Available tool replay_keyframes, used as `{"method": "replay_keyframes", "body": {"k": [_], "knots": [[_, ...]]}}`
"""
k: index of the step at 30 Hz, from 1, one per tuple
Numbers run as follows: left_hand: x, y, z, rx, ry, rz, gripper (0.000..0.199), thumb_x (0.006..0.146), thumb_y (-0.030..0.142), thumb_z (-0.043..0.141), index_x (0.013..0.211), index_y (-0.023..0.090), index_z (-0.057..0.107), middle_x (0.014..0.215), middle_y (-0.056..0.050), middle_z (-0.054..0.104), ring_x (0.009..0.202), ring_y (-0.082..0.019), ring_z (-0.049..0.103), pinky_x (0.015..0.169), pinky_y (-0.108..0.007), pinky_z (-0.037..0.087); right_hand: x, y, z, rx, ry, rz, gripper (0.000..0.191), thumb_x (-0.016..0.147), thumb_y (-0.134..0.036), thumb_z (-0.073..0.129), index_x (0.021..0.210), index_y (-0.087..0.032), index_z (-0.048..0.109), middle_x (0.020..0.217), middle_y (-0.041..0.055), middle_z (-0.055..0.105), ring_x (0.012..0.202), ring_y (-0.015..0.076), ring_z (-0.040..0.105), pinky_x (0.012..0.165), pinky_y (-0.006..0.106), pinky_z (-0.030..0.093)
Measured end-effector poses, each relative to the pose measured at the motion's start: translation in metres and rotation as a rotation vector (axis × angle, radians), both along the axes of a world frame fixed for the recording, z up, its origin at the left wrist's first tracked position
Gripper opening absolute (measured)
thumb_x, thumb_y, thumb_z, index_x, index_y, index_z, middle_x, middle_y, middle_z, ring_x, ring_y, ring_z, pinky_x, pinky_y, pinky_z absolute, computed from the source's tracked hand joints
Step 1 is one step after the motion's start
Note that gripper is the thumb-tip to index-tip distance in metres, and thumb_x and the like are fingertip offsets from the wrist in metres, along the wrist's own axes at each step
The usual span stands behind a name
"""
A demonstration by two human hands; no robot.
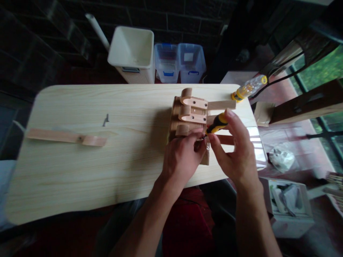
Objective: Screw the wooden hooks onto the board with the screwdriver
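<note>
A wooden assembly with several rounded pegs and screwed-on strips lies right of the table's middle. My right hand grips a yellow-and-black screwdriver, thumb and fingers around its handle. The screwdriver slants down to the left, its tip hidden at my left fingers. My left hand is closed on the nearest wooden piece of the assembly, beside the tip. Whether those fingers also pinch a screw cannot be seen. Dark screws show in the two farther strips.
Loose screws and a long wooden strip lie on the left of the table. A plastic bottle is at the far right corner. Beyond the back edge stand a white bin and clear boxes. An open box sits lower right.
</note>
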State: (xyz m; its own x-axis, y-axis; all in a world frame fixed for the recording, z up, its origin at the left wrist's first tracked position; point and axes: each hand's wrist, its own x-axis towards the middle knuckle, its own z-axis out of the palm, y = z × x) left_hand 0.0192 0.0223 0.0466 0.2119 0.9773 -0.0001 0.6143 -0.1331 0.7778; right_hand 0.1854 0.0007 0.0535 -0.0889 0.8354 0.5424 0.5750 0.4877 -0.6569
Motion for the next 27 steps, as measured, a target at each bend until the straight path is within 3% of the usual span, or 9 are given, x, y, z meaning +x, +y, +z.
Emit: {"method": "replay_keyframes", "body": {"k": [6, 9, 12, 17, 20, 23, 27], "knots": [[0.0005, -0.0008, -0.0007, -0.001, -0.004, 0.011, 0.024, 0.106, 0.03, 0.076, 0.127, 0.03, 0.087, 0.12, -0.005, 0.089, 0.09, -0.022, 0.086, 0.089, -0.032, 0.067, 0.0003, 0.0009, -0.0003, -0.018, 0.049, -0.016, 0.077, 0.102, -0.012, 0.074, 0.166, -0.047, 0.051, 0.162, 0.0042, 0.066, 0.132, 0.0306, 0.076, 0.096, 0.051, 0.076], [0.0006, -0.001, -0.0007, 0.002, -0.015, 0.019, 0.024, 0.105, 0.027, 0.076, 0.126, 0.029, 0.087, 0.13, -0.005, 0.087, 0.087, -0.021, 0.086, 0.088, -0.032, 0.068, 0.0007, 0.0012, -0.0021, -0.03, 0.09, -0.034, 0.075, 0.101, -0.013, 0.077, 0.163, -0.047, 0.053, 0.154, 0.0034, 0.07, 0.126, 0.0285, 0.076, 0.092, 0.048, 0.076], [0.0005, -0.0009, -0.0011, -0.003, -0.009, 0.019, 0.024, 0.105, 0.028, 0.076, 0.126, 0.028, 0.087, 0.127, -0.005, 0.088, 0.084, -0.02, 0.086, 0.087, -0.032, 0.068, 0.001, 0.0011, -0.0038, -0.033, 0.097, -0.049, 0.072, 0.1, -0.015, 0.079, 0.161, -0.046, 0.055, 0.145, 0.0029, 0.074, 0.127, 0.0281, 0.075, 0.089, 0.045, 0.076], [0.0009, -0.0009, -0.0029, 0.021, -0.029, 0.023, 0.023, 0.104, 0.027, 0.077, 0.125, 0.028, 0.087, 0.127, -0.004, 0.088, 0.082, -0.019, 0.085, 0.084, -0.03, 0.068, 0.0002, 0.0001, -0.0036, -0.013, 0.081, -0.036, 0.074, 0.101, -0.014, 0.076, 0.164, -0.046, 0.052, 0.154, 0.0051, 0.07, 0.133, 0.0308, 0.074, 0.093, 0.05, 0.075], [0.0009, -0.0013, -0.0031, 0.035, -0.043, 0.024, 0.025, 0.101, 0.024, 0.079, 0.125, 0.026, 0.087, 0.129, -0.005, 0.088, 0.083, -0.02, 0.086, 0.082, -0.03, 0.068, 0.0008, -0.0014, -0.0018, -0.033, 0.097, -0.019, 0.073, 0.104, -0.014, 0.071, 0.167, -0.044, 0.049, 0.159, 0.0068, 0.067, 0.141, 0.0335, 0.072, 0.087, 0.048, 0.077], [0.0004, -0.0017, -0.002, 0.05, -0.041, 0.016, 0.027, 0.1, 0.019, 0.079, 0.124, 0.026, 0.086, 0.136, -0.005, 0.085, 0.087, -0.019, 0.086, 0.084, -0.03, 0.069, 0.0026, -0.0022, -0.0011, -0.058, 0.137, -0.015, 0.071, 0.105, -0.015, 0.07, 0.166, -0.044, 0.05, 0.158, 0.007, 0.066, 0.135, 0.0312, 0.075, 0.08, 0.042, 0.077], [-0.0006, -0.0014, -0.0007, 0.033, -0.019, -0.009, 0.033, 0.1, 0.017, 0.077, 0.13, 0.027, 0.085, 0.133, -0.003, 0.087, 0.086, -0.02, 0.086, 0.085, -0.031, 0.068, 0.0047, -0.0007, -0.0033, -0.031, 0.133, 0.005, 0.072, 0.103, -0.014, 0.074, 0.164, -0.044, 0.052, 0.151, 0.0055, 0.071, 0.123, 0.0279, 0.078, 0.09, 0.046, 0.076]]}}
